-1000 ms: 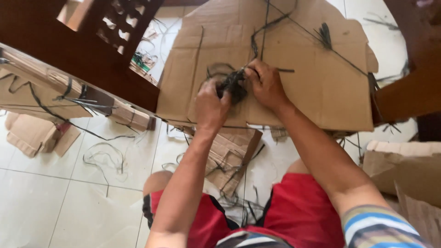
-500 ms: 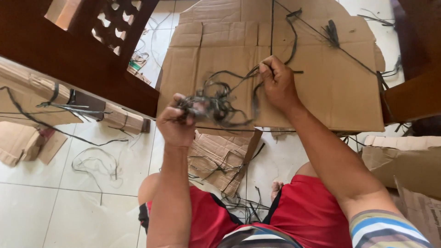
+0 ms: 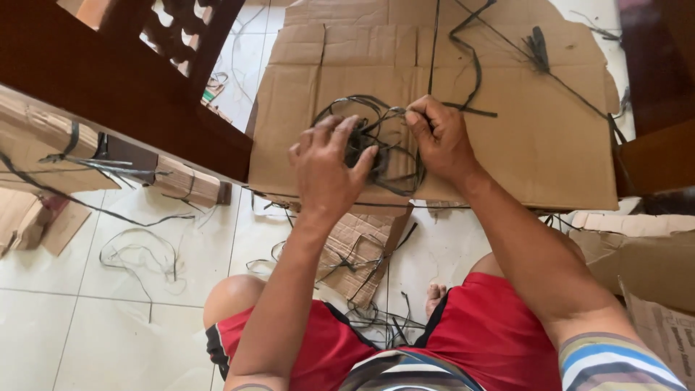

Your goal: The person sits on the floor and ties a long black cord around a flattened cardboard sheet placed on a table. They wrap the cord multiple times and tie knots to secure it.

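A tangled coil of thin black strapping (image 3: 380, 148) lies against a flattened brown cardboard box (image 3: 521, 145) in front of me. My left hand (image 3: 326, 170) grips the left side of the coil with fingers curled over it. My right hand (image 3: 441, 137) pinches a strand at the coil's upper right. A long black strap (image 3: 474, 61) runs up across the cardboard from my right hand. Both hands sit close together over the middle of the cardboard.
A dark wooden chair frame (image 3: 123, 80) slants across the upper left. Cardboard scraps (image 3: 362, 246) and loose black straps (image 3: 137, 253) litter the white tiled floor. More cardboard pieces (image 3: 651, 268) lie at the right. My knees in red shorts (image 3: 492, 333) are below.
My left hand has moved right and up with the coil, back beside my right hand over the cardboard. The strands now form rounder loops.
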